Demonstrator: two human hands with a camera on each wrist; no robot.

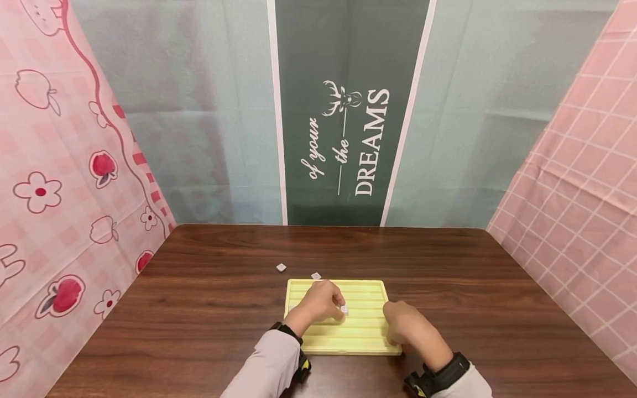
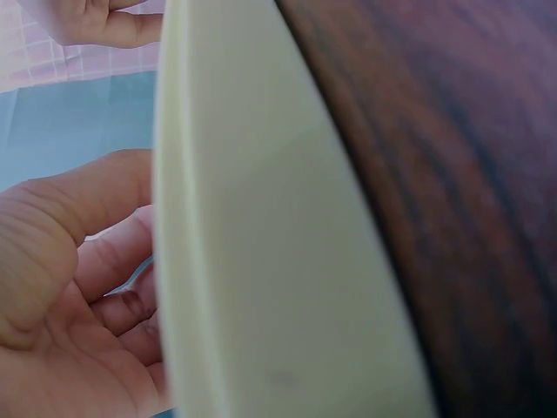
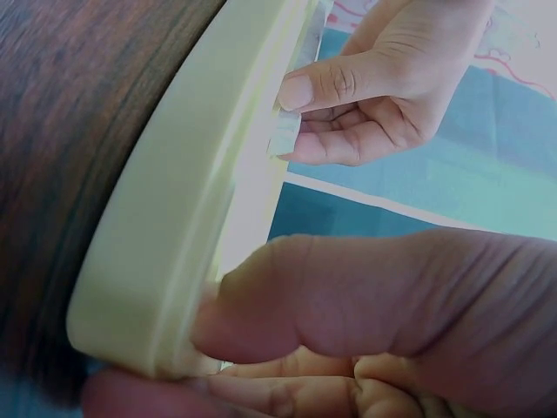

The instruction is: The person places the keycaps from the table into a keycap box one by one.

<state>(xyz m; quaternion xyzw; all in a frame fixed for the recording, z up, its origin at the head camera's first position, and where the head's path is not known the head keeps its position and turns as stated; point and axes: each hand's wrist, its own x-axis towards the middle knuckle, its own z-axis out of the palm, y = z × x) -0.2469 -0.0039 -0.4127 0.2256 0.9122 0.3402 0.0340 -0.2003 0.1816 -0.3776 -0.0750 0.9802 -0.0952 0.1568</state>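
A pale yellow tray (image 1: 348,331) with long parallel ridges lies on the dark wooden table. Over its middle my left hand (image 1: 318,303) pinches a small white tile (image 1: 344,310) between thumb and finger. The right wrist view shows that tile (image 3: 285,132) at the fingertips, close over the tray's inside. At the tray's right side, my right hand (image 1: 410,326) grips the edge, thumb (image 3: 252,305) on the rim and a finger low against the outer corner. Most of the left hand's fingers are hidden behind the tray wall (image 2: 252,218) in the left wrist view.
Two loose white tiles lie beyond the tray: one tile (image 1: 281,267) farther left, another tile (image 1: 316,276) near the tray's back edge. Something whitish (image 1: 292,310) shows inside the tray's left end, partly behind the left hand. Cloth curtains (image 1: 239,138) border the table (image 1: 214,254).
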